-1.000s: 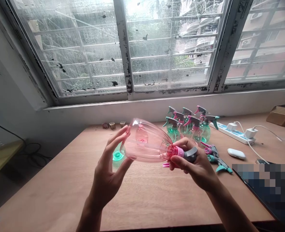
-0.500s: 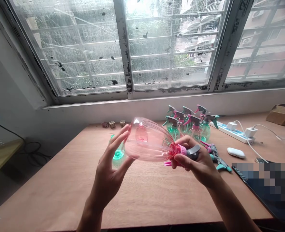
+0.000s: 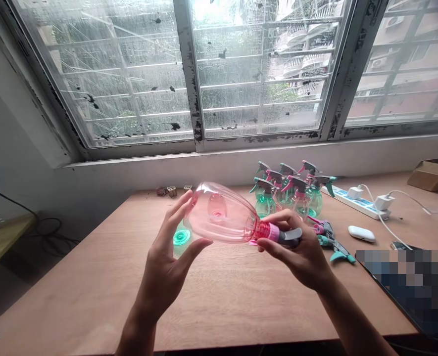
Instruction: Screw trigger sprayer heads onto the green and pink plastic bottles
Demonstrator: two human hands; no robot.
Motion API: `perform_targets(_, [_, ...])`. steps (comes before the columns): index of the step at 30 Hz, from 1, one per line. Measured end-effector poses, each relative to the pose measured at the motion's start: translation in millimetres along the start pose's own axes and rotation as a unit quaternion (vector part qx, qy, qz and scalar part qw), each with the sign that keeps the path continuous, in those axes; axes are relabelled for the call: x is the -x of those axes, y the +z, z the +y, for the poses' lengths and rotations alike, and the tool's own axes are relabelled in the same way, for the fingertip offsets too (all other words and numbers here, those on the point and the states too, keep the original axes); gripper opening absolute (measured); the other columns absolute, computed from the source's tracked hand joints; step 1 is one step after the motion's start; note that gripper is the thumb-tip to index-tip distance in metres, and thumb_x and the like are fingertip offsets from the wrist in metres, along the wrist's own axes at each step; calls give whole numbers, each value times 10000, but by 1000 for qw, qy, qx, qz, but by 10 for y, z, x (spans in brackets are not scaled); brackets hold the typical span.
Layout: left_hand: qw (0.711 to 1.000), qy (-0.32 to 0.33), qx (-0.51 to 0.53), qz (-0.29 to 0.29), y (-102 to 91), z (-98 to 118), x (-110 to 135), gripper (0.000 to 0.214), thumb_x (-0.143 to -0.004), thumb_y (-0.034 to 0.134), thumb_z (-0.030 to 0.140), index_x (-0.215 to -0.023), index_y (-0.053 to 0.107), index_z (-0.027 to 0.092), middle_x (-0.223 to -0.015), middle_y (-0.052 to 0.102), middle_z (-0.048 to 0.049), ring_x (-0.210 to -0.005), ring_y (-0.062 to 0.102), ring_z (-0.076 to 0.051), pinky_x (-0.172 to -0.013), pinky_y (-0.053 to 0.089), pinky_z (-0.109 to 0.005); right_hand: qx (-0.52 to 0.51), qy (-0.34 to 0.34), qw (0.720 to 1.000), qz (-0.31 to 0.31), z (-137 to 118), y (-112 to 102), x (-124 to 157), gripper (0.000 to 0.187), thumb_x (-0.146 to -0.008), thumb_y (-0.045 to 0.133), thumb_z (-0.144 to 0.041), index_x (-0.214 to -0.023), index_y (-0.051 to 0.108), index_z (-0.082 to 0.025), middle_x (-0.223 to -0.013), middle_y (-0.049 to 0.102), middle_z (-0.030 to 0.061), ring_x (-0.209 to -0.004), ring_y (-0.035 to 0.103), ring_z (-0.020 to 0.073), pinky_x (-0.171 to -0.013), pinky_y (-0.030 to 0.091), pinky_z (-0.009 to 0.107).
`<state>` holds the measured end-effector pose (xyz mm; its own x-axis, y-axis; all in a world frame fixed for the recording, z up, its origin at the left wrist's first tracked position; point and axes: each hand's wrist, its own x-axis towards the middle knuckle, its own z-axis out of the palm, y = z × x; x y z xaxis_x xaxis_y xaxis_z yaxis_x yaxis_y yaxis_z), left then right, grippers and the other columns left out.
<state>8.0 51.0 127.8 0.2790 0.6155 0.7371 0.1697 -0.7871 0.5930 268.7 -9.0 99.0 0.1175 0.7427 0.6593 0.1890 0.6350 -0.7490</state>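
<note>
A clear pink spray bottle (image 3: 222,217) lies sideways in the air above the table, its base towards the left. My left hand (image 3: 170,257) cups that base between thumb and fingers. At the neck, my right hand (image 3: 296,247) grips the pink collar of the grey spray head (image 3: 290,237), thumb in front. Through the held bottle's wall, another pink bottle shows behind it. A green bottle (image 3: 181,237) stands behind my left hand, which partly hides it.
Several green and pink spray bottles (image 3: 266,201) with spray heads stand at the back. Loose spray heads (image 3: 337,247) lie right of my right hand. Further right are a white power strip (image 3: 356,201), a white case (image 3: 362,234), a dark tablet-like device (image 3: 385,291) and a cardboard box (image 3: 432,175).
The pink bottle has shifted slightly left and turned about its length. My right hand has moved a little left with its neck; my left hand has barely moved.
</note>
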Motion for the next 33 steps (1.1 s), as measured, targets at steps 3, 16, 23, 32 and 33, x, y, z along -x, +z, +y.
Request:
perform_targets(3, [999, 47, -2, 11, -1, 13, -4, 638, -982, 812, 260, -1546, 574, 439, -1679, 554, -10, -1606, 456, -310, -1367, 348, -560, -90, 57, 994, -28, -32, 11, -16, 214, -965, 843, -324, -1051, 664, -244, -724, 773, -24, -629, 756, 164, -557, 598, 226])
perform_targets(16, [995, 39, 19, 90, 4, 25, -51, 465, -946, 861, 345, -1390, 730, 384, -1621, 612, -20, -1576, 491, -328, -1354, 349, -598, -55, 56, 997, -2, 31, 153, 63, 280, -903, 903, -349, -1024, 677, -237, -749, 754, -12, -616, 724, 158, -508, 524, 217])
perform_targets(23, [996, 75, 16, 36, -63, -4, -39, 634, -944, 851, 196, -1500, 638, 414, -1575, 651, -1, -1527, 551, -277, -1330, 410, -498, -228, 220, 947, -60, -42, 75, -14, 390, -899, 890, -508, -951, 645, -208, -727, 745, -12, -554, 705, 115, -393, 305, 115])
perform_targets(32, [998, -13, 40, 39, -101, -43, 9, 476, -918, 874, 457, -1341, 700, 326, -1541, 673, -75, -1498, 570, -333, -1309, 395, -551, 62, -25, 998, 17, -59, 113, 94, 230, -894, 896, -249, -1025, 707, -246, -723, 735, -40, -565, 667, 118, -527, 555, 188])
perform_targets(33, [998, -13, 39, 39, -103, -41, 9, 477, -909, 883, 455, -1332, 706, 325, -1542, 673, -75, -1496, 572, -334, -1304, 402, -552, 70, -38, 997, 17, -61, 110, 97, 230, -894, 891, -232, -1030, 706, -247, -727, 743, -38, -571, 676, 123, -534, 566, 194])
